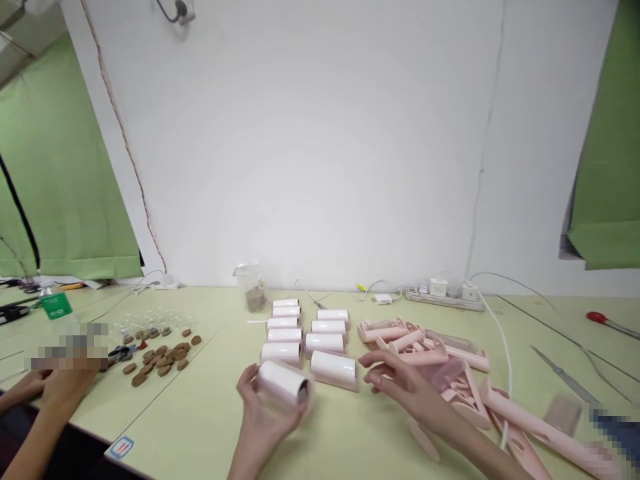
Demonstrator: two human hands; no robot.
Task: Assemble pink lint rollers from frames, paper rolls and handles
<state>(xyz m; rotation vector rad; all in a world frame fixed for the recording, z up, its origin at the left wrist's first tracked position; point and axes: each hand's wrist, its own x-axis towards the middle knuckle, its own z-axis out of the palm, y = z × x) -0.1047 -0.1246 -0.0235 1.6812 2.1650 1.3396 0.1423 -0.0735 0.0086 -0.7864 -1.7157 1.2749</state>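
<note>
My left hand [265, 420] is wrapped around a white lint roller refill [283, 381], lifted at the front of two rows of the same rolls. Its dark open core faces right, and the roll is slightly blurred. Between the nearest standing-off roll [333, 367] and a heap of pink plastic lint roller handles [425, 353] is my right hand [393, 377]. Its fingers are apart, and nothing shows in them. The other white refills [283, 335] lie on their sides in two columns ahead of my hands.
At left, a co-worker's hands [70, 380] are near several brown discs [163, 360] and small clear pieces. A power strip [445, 299] with white cables lies along the wall. Scissors [565, 377] lie at right. A clear bag [254, 290] stands behind the rolls.
</note>
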